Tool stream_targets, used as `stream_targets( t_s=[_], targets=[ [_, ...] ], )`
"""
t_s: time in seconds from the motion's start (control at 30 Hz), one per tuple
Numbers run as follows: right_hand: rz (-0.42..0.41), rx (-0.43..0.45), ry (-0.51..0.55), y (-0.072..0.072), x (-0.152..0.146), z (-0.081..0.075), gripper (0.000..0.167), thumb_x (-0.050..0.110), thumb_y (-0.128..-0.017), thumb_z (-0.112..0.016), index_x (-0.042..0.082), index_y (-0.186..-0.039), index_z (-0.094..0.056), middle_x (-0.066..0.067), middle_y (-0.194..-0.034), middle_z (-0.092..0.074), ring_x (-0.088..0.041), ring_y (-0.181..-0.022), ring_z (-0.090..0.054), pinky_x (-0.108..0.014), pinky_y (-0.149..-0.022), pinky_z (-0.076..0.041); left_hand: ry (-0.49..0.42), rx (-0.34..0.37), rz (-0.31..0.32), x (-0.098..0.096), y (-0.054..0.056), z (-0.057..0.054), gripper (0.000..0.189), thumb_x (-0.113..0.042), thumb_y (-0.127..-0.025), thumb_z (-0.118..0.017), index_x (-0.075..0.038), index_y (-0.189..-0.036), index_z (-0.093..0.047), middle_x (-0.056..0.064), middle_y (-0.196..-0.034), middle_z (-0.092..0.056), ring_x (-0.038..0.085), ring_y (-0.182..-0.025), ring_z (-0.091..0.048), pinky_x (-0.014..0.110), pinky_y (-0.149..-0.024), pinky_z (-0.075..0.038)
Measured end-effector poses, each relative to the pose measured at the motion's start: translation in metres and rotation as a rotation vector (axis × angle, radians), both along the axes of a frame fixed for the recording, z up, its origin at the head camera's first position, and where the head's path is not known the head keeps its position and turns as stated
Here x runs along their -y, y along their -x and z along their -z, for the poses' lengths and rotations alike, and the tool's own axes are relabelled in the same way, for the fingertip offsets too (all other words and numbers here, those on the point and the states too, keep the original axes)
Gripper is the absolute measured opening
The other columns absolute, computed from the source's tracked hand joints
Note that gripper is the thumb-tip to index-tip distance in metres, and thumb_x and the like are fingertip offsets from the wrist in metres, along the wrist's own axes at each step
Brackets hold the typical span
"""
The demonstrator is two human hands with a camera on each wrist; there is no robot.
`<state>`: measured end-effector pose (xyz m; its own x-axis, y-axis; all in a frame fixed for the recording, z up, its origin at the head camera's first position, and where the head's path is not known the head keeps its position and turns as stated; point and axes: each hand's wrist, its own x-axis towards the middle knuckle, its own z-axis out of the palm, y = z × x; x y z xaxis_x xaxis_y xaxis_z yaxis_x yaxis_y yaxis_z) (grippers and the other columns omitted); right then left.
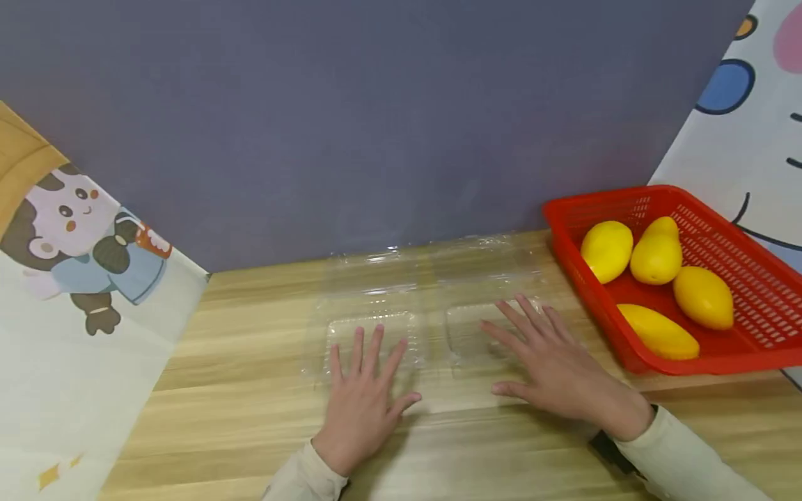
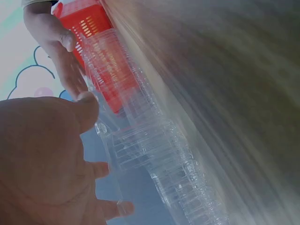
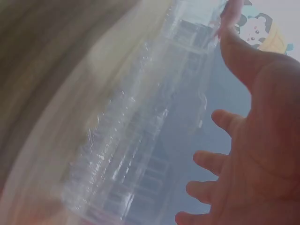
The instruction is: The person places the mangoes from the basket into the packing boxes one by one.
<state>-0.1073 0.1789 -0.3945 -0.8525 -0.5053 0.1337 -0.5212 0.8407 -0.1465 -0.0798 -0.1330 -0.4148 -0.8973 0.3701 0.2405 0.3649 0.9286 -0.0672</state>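
Observation:
Two clear plastic clamshell boxes lie side by side on the wooden table, their lids folded back toward the grey wall. Over the front part of the left box (image 1: pixel 372 275) is my left hand (image 1: pixel 363 403), palm down with fingers straight and spread. My right hand (image 1: pixel 557 369) spreads its fingers above the near right part of the right box (image 1: pixel 466 327). Neither hand grips anything. In the left wrist view the ridged side of a clear box (image 2: pixel 180 178) shows beyond the fingers. The right wrist view has a clear box (image 3: pixel 112 154) beside the extended fingers.
To the right stands a red plastic basket (image 1: pixel 592 299) with perforated sides. It holds several yellow fruits, among them a pear shape (image 1: pixel 656 254) and a lemon shape (image 1: pixel 703 298). A grey wall (image 1: pixel 376 125) borders the table at the back, with cartoon-printed panels (image 1: pixel 56 390) at the sides.

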Motion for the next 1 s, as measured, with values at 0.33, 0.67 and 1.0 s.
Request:
stream_targets(
  t_s=[0.33, 0.67, 1.0],
  targets=[
    [0.000, -0.045, 0.012, 0.002, -0.008, -0.018, 0.088, 0.063, -0.086, -0.063, 0.030, -0.158, -0.024, -0.008, -0.169, -0.012, -0.038, -0.155, -0.006, -0.065, -0.122, -0.014, 0.036, -0.001, -0.023, 0.011, 0.000, 0.003, 0.071, -0.054, -0.091, -0.062, -0.029, -0.152, -0.038, 0.016, -0.154, -0.043, 0.047, -0.144, -0.035, 0.071, -0.109, -0.033],
    [0.053, -0.055, 0.057, -0.008, -0.030, -0.053, 0.077, 0.055, -0.092, -0.061, 0.031, -0.157, -0.027, -0.006, -0.168, -0.014, -0.036, -0.155, -0.012, -0.063, -0.118, -0.027, 0.012, 0.075, -0.047, 0.010, -0.001, 0.002, 0.063, -0.048, -0.092, -0.062, -0.030, -0.149, -0.043, 0.014, -0.151, -0.047, 0.049, -0.141, -0.036, 0.082, -0.100, -0.032],
    [0.212, -0.033, 0.058, -0.005, -0.082, -0.075, 0.075, 0.050, -0.089, -0.068, 0.026, -0.153, -0.037, -0.014, -0.165, -0.020, -0.042, -0.147, -0.026, -0.068, -0.110, -0.036, 0.030, 0.076, -0.065, 0.008, 0.000, 0.001, 0.064, -0.049, -0.091, -0.063, -0.030, -0.149, -0.044, 0.012, -0.153, -0.045, 0.052, -0.141, -0.035, 0.085, -0.095, -0.031]
  ],
)
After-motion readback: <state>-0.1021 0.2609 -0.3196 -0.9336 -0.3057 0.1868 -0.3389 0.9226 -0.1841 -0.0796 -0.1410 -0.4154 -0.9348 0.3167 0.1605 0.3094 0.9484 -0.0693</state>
